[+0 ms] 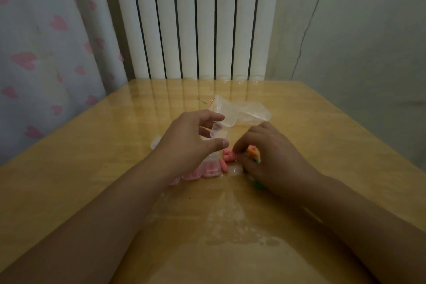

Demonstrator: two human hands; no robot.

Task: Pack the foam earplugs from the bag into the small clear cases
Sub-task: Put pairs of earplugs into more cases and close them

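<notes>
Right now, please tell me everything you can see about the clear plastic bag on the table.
The clear plastic bag is thin, soft-looking and see-through, with a red line near its left edge. It looks crumpled and empty, lying on the wooden table beyond both hands. Its near edge meets the open clear case that the left hand holds. The right hand is just in front of it; whether they touch is unclear.

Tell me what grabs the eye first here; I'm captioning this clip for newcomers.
Two bare hands meet mid-table: the left hand holds a small clear case, the right hand pinches bright foam earplugs. Pink earplugs lie loose between them, with a crumpled clear bag just behind.
</notes>
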